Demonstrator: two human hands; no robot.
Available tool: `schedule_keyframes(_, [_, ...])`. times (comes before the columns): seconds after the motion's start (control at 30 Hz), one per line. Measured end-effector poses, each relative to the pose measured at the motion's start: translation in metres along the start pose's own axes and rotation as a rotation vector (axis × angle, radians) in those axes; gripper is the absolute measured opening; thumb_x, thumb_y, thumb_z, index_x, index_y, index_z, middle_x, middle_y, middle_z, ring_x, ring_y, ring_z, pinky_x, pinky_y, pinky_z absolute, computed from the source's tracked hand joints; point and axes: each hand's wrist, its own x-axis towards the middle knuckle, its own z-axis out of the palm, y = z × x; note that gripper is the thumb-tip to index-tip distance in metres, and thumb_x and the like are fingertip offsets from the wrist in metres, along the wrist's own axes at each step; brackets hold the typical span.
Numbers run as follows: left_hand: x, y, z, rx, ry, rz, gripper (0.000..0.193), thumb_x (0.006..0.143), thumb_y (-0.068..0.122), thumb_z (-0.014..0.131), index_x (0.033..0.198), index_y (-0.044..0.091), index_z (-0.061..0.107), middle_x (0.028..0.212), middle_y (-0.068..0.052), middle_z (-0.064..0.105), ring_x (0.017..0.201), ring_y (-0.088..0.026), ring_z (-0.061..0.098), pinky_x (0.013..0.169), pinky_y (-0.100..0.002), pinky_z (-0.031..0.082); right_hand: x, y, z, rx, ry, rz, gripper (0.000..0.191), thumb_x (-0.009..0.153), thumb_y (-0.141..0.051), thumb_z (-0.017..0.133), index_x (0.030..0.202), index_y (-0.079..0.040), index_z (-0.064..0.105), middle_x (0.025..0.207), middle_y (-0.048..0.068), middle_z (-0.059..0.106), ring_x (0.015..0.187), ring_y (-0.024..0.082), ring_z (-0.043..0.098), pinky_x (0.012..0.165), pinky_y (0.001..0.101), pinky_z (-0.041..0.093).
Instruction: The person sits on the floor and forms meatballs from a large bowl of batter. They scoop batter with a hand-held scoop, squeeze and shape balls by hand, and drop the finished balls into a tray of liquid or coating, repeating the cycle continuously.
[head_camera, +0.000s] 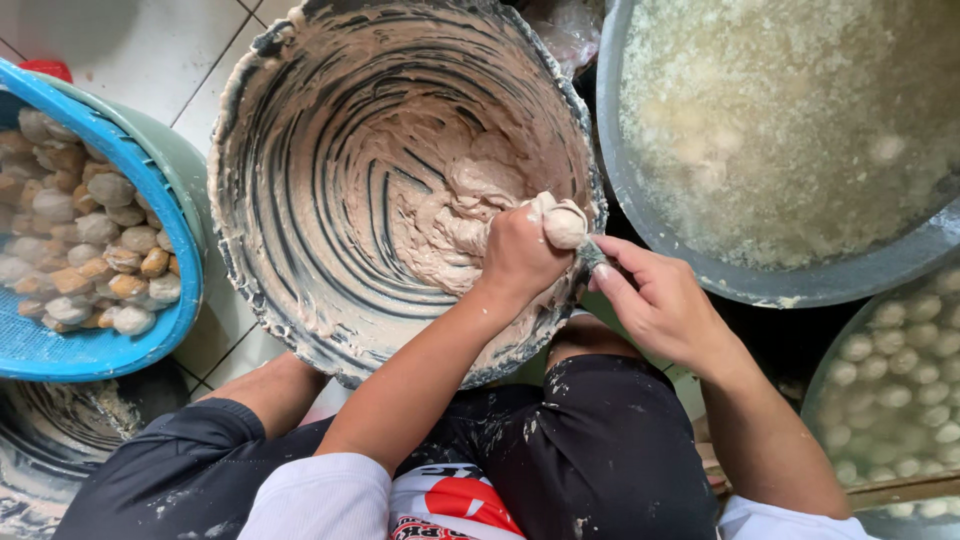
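Head view, frame centre: left hand is fisted on paste, pushing a ball out over the smeared basin. Right hand pinches a spoon beneath it; scoop cleanly, squeezing evenly.

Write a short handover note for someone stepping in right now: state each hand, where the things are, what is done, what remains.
Left hand: fist squeezing paste, a formed ball at the top.
Right hand: holds a spoon at the ball.
Paste bowl in front; foamy pot on the right.
Done: balls float in a pan at far right; filled pieces fill the blue basket on the left.
Left: paste remains in the bowl.
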Motion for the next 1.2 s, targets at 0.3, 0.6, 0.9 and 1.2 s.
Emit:
schedule_keyframes(0.3, [0.026,-0.064,-0.002,0.337,0.187,-0.414,0.073,0.073,0.044,0.095,0.115,-0.008,0.066,0.121,-0.039,0.059,0.107,-0.052,0.06,0.087,-0.057,0.048,0.032,0.014,-0.029,0.291,0.112,0.142,0.04,0.099,-0.014,0.06,0.138,-0.007,0.063,0.084,-0.001,0.066,0.056,0.005,0.053,0.049,0.0234,0.043])
schedule_keyframes(0.6, [-0.001,-0.078,0.033,0.049,0.049,-0.125,0.023,0.09,0.026,0.08,0.099,0.006,0.072,0.093,-0.015,0.076,0.09,-0.035,0.072,0.083,-0.041,0.057,0.061,0.02,-0.051,-0.605,0.622,-0.154,0.032,0.098,-0.011,0.07,0.129,-0.005,0.069,0.108,0.019,0.072,0.088,0.036,0.069,0.077,0.0448,0.054])
schedule_keyframes(0.9, [0.01,-0.011,0.002,-0.183,0.147,0.068,0.028,0.08,0.024,0.082,0.091,0.005,0.065,0.08,-0.012,0.069,0.069,-0.033,0.071,0.064,-0.04,0.057,0.01,-0.006,-0.017,-0.034,0.2,0.054,0.03,0.099,-0.012,0.063,0.127,-0.006,0.068,0.092,0.01,0.073,0.072,0.014,0.064,0.064,0.0292,0.052])
schedule_keyframes(1.2, [0.011,-0.018,0.013,0.116,0.106,0.085,0.027,0.074,0.022,0.078,0.093,0.005,0.069,0.094,-0.016,0.07,0.099,-0.042,0.067,0.088,-0.047,0.055,0.015,0.005,-0.013,0.199,0.003,0.254,0.033,0.097,-0.013,0.061,0.129,-0.007,0.067,0.086,0.006,0.072,0.06,0.012,0.056,0.055,0.0302,0.048])
